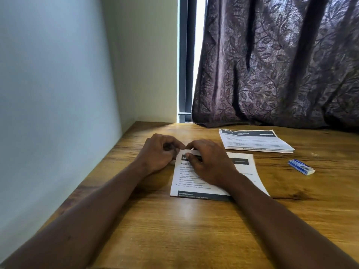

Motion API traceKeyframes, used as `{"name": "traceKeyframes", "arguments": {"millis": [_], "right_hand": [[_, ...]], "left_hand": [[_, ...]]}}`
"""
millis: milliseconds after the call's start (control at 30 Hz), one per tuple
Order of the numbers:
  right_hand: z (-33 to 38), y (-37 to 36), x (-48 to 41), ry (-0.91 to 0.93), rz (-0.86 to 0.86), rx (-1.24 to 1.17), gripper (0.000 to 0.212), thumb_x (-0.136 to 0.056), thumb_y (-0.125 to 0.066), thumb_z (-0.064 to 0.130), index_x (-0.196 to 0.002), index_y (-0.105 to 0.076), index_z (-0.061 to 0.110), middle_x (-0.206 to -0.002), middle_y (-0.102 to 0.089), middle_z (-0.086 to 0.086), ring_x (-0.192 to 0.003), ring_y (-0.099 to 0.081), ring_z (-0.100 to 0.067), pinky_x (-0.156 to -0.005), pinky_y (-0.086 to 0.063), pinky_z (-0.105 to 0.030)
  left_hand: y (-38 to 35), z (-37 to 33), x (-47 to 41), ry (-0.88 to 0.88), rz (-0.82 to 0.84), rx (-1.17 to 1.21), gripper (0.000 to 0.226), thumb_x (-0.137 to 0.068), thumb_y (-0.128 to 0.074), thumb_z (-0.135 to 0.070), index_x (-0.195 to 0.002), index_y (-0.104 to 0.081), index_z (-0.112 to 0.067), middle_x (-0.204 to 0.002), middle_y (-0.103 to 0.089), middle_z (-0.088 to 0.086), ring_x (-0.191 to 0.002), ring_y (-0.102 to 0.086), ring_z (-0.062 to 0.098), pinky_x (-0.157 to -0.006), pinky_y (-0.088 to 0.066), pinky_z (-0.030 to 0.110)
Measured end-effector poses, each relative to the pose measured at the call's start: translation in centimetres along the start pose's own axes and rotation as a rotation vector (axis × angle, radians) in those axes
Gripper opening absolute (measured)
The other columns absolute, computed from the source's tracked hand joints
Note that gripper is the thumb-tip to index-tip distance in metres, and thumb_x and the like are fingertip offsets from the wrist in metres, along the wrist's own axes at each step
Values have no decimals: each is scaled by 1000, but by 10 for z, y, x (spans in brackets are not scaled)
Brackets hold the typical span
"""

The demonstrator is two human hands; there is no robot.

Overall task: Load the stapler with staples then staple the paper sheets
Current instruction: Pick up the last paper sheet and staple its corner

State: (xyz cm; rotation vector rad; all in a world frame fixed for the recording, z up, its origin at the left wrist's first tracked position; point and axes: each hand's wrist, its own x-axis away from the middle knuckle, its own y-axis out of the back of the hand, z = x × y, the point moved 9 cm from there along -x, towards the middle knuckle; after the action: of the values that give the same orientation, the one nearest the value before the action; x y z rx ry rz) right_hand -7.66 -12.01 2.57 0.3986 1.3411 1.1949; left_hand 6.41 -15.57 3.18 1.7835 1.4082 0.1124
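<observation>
left hand: the left hand point(159, 152) is curled tight round a small dark object point(167, 147) in its palm. i take that for the stapler, though too little shows to be sure.
right hand: the right hand point(209, 162) lies palm-down on the near set of white printed paper sheets point(186, 177). its thumb and forefinger nip the top-left corner, which stands up a little between the two hands.
task's things: the near sheets are under the right hand. a second stack of white printed sheets point(256, 141) lies beyond and to the right of it, well apart. a small blue and white cardboard box point(301, 167), likely the staples, lies further off to its right.
done so far: with the box set aside and both hands on one corner, loading looks finished, by my guess.
left to do: i see no staple in the near corner, so that one seems in hand. whether the far stack is stapled i cannot tell.
count: two hands, two lots of sheets, one box, one dark object.
setting: brown wooden table point(174, 230), dark leaf-patterned curtain point(272, 65) behind.
</observation>
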Motion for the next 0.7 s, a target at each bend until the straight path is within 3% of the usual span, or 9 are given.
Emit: {"name": "traceKeyframes", "arguments": {"millis": [100, 167, 300, 400, 533, 600, 700], "right_hand": [[-3, 0, -2, -14, -16, -61, 14, -96, -60, 42, -105, -63, 31, -101, -65, 9, -96, -54, -12, -93, -44, -39], [-5, -1, -2, -26, -14, -83, 8, -96, -61, 40, -99, -61, 33, -96, -65, 10, -92, -54, -11, -90, -45, -38], [-5, -2, -4, -39, -2, -78, 5, -98, -60, 36, -96, -59, 32, -97, -65, 8, -95, -53, -13, -95, -42, -41], [-7, 0, -5, -41, -22, -31, 6, -99, -58, 34, -98, -59, 28, -101, -66, 5, -100, -54, -17, -98, -40, -45], [-4, 5, -4, -6, -61, 50, 8, -100, -56, 32, -101, -58, 24, -102, -65, 4, -100, -54, -21, -96, -35, -43], [-1, 7, -3, 5, -85, 81, 7, -100, -55, 31, -100, -57, 25, -101, -65, 4, -98, -53, -21, -92, -33, -41], [1, 9, -1, 9, -104, 98, 6, -100, -55, 31, -100, -57, 25, -101, -65, 4, -98, -53, -21, -91, -33, -42]], "left_hand": [[-2, -2, 0, 7, 18, 93, 20, -94, -70, -5, -106, -78, -19, -95, -78, -3, -82, -76, 12, -71, -63, 29], [-1, -2, 0, 15, 13, 109, 20, -93, -71, -7, -108, -77, -19, -92, -79, -2, -79, -76, 13, -70, -64, 32], [15, -8, -3, -73, -122, -95, 27, -88, -73, -2, -109, -77, -20, -91, -78, -7, -77, -74, 6, -77, -64, 33], [36, -1, -6, -46, -187, -256, 19, -90, -75, -26, -109, -76, -24, -91, -75, -12, -81, -69, 6, -77, -61, 37], [37, 23, -4, 55, 25, -463, 47, -79, -76, -63, -113, -73, -30, -101, -73, -12, -88, -65, 8, -73, -52, 30], [34, 27, -2, 77, 84, -513, 59, -76, -78, -65, -120, -71, -28, -107, -73, -7, -94, -65, 12, -70, -49, 27], [35, 28, -3, 107, 78, -535, 65, -77, -82, -55, -131, -65, -24, -122, -69, 2, -104, -64, 18, -85, -55, 36]]}}
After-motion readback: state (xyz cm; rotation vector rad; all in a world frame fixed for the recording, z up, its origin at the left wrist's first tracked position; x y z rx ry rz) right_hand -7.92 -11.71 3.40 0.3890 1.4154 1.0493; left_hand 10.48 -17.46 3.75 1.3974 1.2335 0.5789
